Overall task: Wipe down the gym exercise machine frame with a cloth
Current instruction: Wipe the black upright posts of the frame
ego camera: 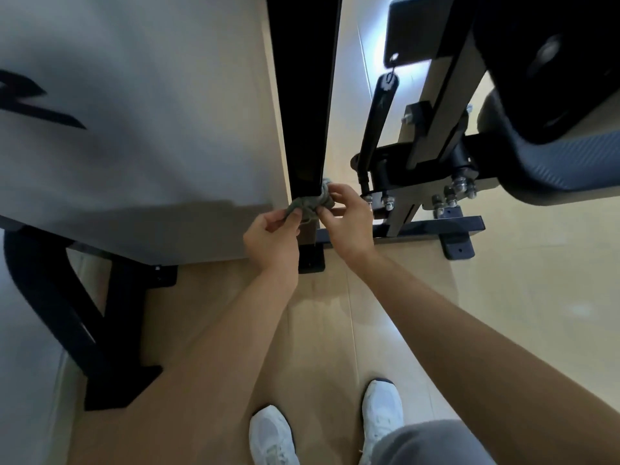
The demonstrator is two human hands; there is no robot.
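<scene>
A tall black upright post point(305, 95) of the gym machine frame runs down the middle of the head view to a black foot plate point(312, 261) on the floor. A grey-green cloth point(310, 204) is bunched around the post's lower end. My left hand point(271, 239) pinches the cloth's left side. My right hand point(345, 219) pinches its right side, with fingers reaching behind the post. Both arms stretch forward and down.
A large grey panel point(134, 129) with black lettering stands left of the post, on curved black legs point(60, 313). To the right are a bolted bracket point(453, 193), a black base bar point(436, 226) and a padded seat point(553, 162). My white shoes point(382, 414) stand on beige floor.
</scene>
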